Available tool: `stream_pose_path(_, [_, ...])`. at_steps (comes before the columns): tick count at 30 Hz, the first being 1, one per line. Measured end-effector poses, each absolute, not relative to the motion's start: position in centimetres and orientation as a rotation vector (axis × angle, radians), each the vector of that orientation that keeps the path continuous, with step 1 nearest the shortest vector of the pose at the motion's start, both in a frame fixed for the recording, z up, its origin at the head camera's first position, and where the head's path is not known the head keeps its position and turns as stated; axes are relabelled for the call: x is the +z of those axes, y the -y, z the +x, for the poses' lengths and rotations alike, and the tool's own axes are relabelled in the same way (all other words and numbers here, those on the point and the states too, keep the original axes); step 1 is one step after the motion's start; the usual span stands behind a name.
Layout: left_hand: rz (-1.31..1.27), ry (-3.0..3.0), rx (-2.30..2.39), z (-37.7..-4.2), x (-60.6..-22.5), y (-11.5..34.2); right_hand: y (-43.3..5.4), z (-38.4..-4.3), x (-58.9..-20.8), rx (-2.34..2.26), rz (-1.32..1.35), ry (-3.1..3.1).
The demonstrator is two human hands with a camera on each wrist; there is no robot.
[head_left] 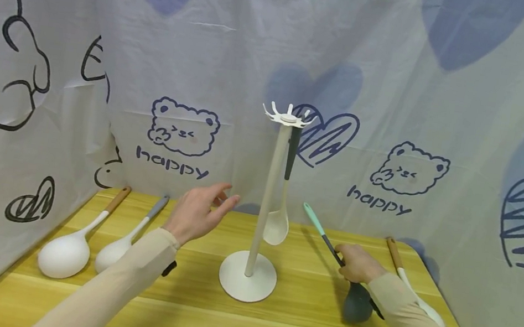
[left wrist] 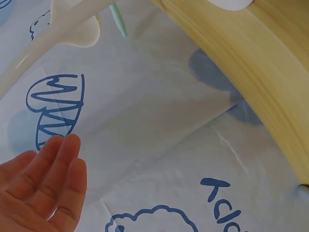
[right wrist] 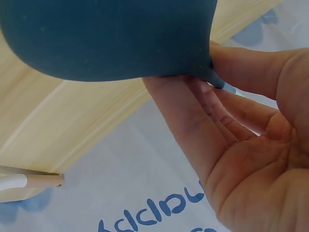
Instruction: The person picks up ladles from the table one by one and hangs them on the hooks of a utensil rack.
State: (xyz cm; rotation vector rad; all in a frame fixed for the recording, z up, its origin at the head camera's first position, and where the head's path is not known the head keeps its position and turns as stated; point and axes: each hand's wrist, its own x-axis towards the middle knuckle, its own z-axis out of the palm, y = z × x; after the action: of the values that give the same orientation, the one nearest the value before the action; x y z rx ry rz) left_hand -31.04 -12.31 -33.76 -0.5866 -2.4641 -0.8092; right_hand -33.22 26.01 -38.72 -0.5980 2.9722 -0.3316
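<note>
My right hand (head_left: 359, 264) grips a dark spoon (head_left: 358, 304) near the neck, just above its broad head. The mint-green end of its handle (head_left: 313, 217) points up toward the back wall. In the right wrist view, the thumb and fingers pinch the dark spoon (right wrist: 111, 38) where it narrows. My left hand (head_left: 200, 209) hovers left of a white utensil stand (head_left: 266, 203), its fingers loosely extended and holding nothing. A cream spoon (head_left: 276, 227) with a black handle hangs from the hooked top of the stand.
Two white utensils lie on the left of the wooden table (head_left: 189, 321): one with a brown handle (head_left: 64, 255), one with a grey-blue handle (head_left: 114, 253). Another white utensil, brown-handled (head_left: 395, 253), lies at the right, partly behind the right sleeve. Patterned cloth (head_left: 258, 45) surrounds the table.
</note>
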Motion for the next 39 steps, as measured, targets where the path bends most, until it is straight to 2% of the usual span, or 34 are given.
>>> stream_pose_path(13, [-0.627, 2.393, -0.858, -31.3, -32.5, 11.7, -25.2, -33.1, -38.9, -0.452, -0.653, -3.008])
stream_pose_path(23, [-0.670, 2.342, -0.910, -31.2, -31.2, 11.2, -24.6, -33.1, -38.8, -0.594, -0.569, -2.999])
stream_pose_path(39, [-0.712, 2.272, -0.985, -31.3, -29.9, 10.4, -24.2, -33.0, -38.5, -0.731, -0.659, -3.104])
